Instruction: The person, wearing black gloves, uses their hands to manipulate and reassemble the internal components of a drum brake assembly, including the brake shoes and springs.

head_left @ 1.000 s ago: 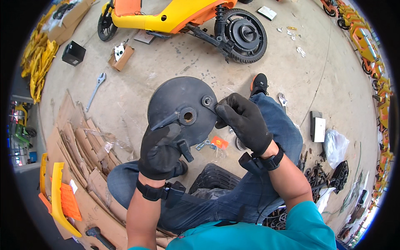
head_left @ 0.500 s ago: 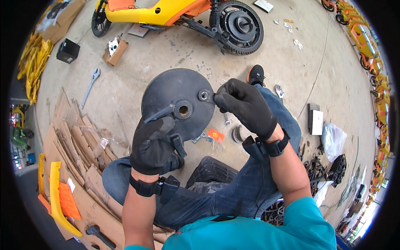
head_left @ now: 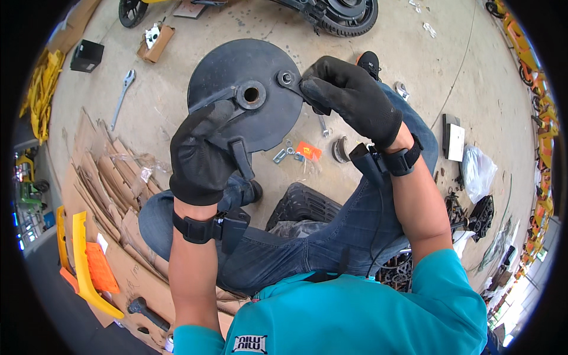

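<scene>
A round black drum brake plate is held up in front of me, its flat outer side facing me. Its hub has a rusty-looking hole. My left hand, in a black glove, grips its lower left edge, with the thumb along the raised rib. At the plate's right side is a small brake lever arm fixed with a nut. My gloved right hand pinches the outer end of that arm, and the fingers hide its tip. Below the plate, brake shoes and an orange packet lie on the floor.
A scooter wheel stands ahead. On the left are an adjustable wrench, a small open carton, a black box and stacked cardboard. A black crate sits between my legs. Rightward lies a plastic bag.
The view has tilted, so the floor things sit higher in the picture. The brake plate and both hands have risen further up and the plate slightly left. Both grips look the same.
</scene>
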`<action>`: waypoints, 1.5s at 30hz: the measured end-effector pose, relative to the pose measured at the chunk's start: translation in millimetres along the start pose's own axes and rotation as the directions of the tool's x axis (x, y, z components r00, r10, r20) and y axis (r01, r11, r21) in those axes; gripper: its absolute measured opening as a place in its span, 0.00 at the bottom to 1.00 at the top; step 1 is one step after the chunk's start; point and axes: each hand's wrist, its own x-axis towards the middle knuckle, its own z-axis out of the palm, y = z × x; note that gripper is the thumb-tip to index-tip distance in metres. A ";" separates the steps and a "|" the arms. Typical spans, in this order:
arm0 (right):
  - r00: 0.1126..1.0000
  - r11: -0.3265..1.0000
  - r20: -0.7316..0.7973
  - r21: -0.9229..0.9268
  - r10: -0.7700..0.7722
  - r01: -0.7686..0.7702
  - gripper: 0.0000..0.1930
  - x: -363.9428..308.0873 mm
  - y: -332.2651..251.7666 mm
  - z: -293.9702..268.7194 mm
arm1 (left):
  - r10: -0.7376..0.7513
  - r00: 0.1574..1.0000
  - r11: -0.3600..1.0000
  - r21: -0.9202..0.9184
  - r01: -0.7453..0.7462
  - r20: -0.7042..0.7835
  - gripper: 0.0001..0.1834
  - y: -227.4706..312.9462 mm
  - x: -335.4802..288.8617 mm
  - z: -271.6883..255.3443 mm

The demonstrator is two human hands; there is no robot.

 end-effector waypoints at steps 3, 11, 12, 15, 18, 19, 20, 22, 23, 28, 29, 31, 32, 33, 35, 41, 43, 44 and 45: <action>0.999 0.995 0.038 0.095 0.006 -0.009 0.14 -0.7 2.9 0.7 | -0.047 0.998 0.999 0.017 0.048 -0.038 0.14 3.1 1.9 5.2; 0.996 0.991 0.065 0.111 0.063 -0.069 0.19 0.1 7.4 1.2 | -0.106 0.992 0.993 0.043 0.110 -0.075 0.14 4.5 2.3 11.5; 0.995 0.992 0.068 0.100 0.067 -0.074 0.19 -0.1 6.8 1.1 | -0.103 0.992 0.993 0.056 0.107 -0.072 0.14 4.6 1.8 10.6; 0.994 0.994 0.077 0.078 0.073 -0.079 0.19 -0.3 5.0 1.1 | 0.034 0.999 0.929 0.369 -0.033 0.002 0.14 2.9 -0.4 7.7; 0.995 0.995 0.084 0.072 0.062 -0.068 0.19 0.5 3.8 1.3 | 0.043 0.998 0.937 0.346 -0.054 0.038 0.15 0.4 -0.5 4.9; 0.995 0.995 0.084 0.071 0.060 -0.066 0.19 0.5 3.4 1.3 | 0.044 0.998 0.935 0.351 -0.058 0.050 0.16 0.3 -1.3 4.0; 0.994 0.995 0.080 0.063 0.076 -0.081 0.18 0.4 2.9 1.2 | 0.099 0.990 0.858 0.495 -0.135 0.098 0.17 0.2 -1.6 3.1; 0.994 0.997 0.080 0.030 0.074 -0.077 0.18 -0.5 1.6 0.3 | 0.195 0.942 0.462 0.822 -0.334 0.273 0.20 1.4 -4.0 1.2; 0.994 0.997 0.080 0.014 0.075 -0.076 0.18 -1.2 0.9 -0.4 | 0.189 0.943 0.498 0.800 -0.334 0.275 0.20 1.7 -3.8 -0.1; 0.989 0.996 0.112 -0.001 0.093 -0.093 0.15 -3.2 -1.6 -4.4 | 0.190 0.944 0.518 0.789 -0.330 0.270 0.14 1.6 -1.7 -6.5; 0.989 0.996 0.121 0.007 0.088 -0.090 0.15 -3.5 -1.6 -5.2 | 0.191 0.947 0.527 0.787 -0.322 0.259 0.13 1.5 -1.7 -7.3; 0.988 0.995 0.116 -0.029 0.099 -0.096 0.14 -3.7 -1.1 -6.5 | 0.169 0.964 0.613 0.745 -0.264 0.203 0.13 1.4 -3.0 -7.8; 0.988 0.994 0.117 -0.048 0.099 -0.094 0.14 -3.8 -0.7 -7.1 | 0.160 0.963 0.604 0.750 -0.271 0.219 0.14 1.7 -3.8 -7.9; 0.988 0.993 0.113 -0.073 0.101 -0.094 0.14 -3.9 -0.4 -7.5 | 0.139 0.964 0.588 0.765 -0.263 0.225 0.16 2.6 -4.4 -7.7; 0.989 0.987 0.099 -0.134 0.105 -0.092 0.14 -4.1 -0.1 -7.4 | 0.100 0.973 0.667 0.712 -0.221 0.209 0.19 3.0 -5.1 -6.7; 0.996 0.977 0.058 -0.204 0.074 -0.061 0.18 -7.9 -3.3 -5.8 | 0.092 0.972 0.708 0.672 -0.217 0.217 0.18 1.4 -5.0 -5.4; 0.993 0.981 0.069 -0.172 0.097 -0.084 0.19 -8.5 -4.3 -6.0 | 0.138 0.934 0.349 0.866 -0.358 0.330 0.17 2.6 -6.1 -6.6; 0.992 0.985 0.077 -0.151 0.095 -0.083 0.20 -8.7 -4.7 -6.4 | 0.100 0.958 0.560 0.781 -0.276 0.267 0.17 2.0 -5.8 -7.2; 0.993 0.983 0.087 -0.175 0.075 -0.059 0.20 -8.3 -4.8 -7.0 | 0.068 0.978 0.765 0.619 -0.179 0.199 0.16 0.3 -4.7 -7.5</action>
